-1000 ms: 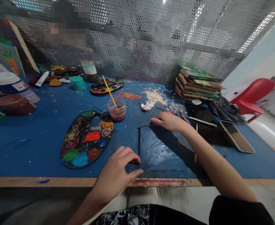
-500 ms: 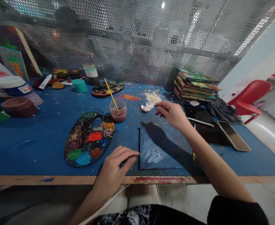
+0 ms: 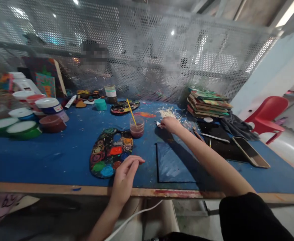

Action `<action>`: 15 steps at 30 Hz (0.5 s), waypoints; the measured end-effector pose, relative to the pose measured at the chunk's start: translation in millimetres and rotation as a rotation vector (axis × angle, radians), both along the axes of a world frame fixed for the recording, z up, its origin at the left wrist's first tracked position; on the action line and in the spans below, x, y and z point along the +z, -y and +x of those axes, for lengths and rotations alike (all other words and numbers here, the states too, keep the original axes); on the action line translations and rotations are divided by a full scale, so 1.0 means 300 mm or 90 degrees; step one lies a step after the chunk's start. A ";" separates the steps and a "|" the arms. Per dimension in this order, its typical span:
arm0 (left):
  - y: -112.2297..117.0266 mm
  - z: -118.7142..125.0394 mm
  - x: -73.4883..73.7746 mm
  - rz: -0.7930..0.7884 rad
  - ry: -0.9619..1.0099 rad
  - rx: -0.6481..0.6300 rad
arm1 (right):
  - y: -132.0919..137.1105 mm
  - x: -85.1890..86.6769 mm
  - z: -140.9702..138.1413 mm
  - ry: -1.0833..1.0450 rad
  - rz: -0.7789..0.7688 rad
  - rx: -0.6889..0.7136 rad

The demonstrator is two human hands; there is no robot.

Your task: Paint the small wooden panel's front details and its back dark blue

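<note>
My right hand [image 3: 171,125] is closed on a crumpled white tissue [image 3: 158,124], mostly hidden by the fingers, just in front of a heap of pale shavings [image 3: 167,113]. Below that arm lies a dark square canvas [image 3: 173,167] with whitish-blue streaks, partly in the arm's shadow. My left hand [image 3: 124,177] holds nothing; its fingers stretch out over the lower right edge of a paint palette [image 3: 104,138] with wet red, green and blue paint. Between the hands and further back stands a clear cup [image 3: 137,130] of murky water, with a yellow-handled brush [image 3: 131,112] leaning in it.
Several paint tubs [image 3: 50,106] crowd the left side. At the back are a second palette [image 3: 123,107], a jar [image 3: 111,94] and a teal cap [image 3: 101,104]. To the right lie a stack of painted boards [image 3: 208,103], a black tablet [image 3: 214,132], a phone [image 3: 251,151] and a dark cloth [image 3: 239,124].
My right hand has moved onto the tissue and closed on it. My left hand has shifted left, away from the canvas edge to the palette. The camera view has turned left and up.
</note>
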State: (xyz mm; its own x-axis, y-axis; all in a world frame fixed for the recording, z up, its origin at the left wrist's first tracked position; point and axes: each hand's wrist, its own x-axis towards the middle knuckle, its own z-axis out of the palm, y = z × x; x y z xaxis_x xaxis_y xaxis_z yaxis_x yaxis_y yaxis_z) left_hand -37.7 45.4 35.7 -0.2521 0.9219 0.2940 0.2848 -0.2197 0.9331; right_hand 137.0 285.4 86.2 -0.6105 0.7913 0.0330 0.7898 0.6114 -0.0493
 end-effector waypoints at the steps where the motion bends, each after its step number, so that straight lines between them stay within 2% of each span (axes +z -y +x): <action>1: 0.002 0.002 0.005 0.001 -0.005 -0.001 | -0.001 -0.015 -0.019 0.021 0.000 -0.001; 4: 0.008 0.006 0.015 0.004 -0.017 -0.010 | 0.004 -0.041 -0.048 0.065 0.002 -0.001; 9: 0.012 0.006 0.016 0.013 -0.024 -0.020 | 0.005 -0.044 -0.043 0.106 0.002 0.007; 15: 0.006 0.007 0.012 0.015 -0.027 -0.029 | 0.035 -0.063 -0.033 0.092 0.010 -0.005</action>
State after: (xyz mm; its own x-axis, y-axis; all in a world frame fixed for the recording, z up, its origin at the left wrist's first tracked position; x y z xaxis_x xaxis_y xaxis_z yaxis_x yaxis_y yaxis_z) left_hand -35.6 43.5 39.3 -0.1972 0.9248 0.3254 0.3137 -0.2549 0.9147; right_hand 127.2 274.9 67.3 -0.6039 0.7959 -0.0430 0.7925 0.6053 0.0745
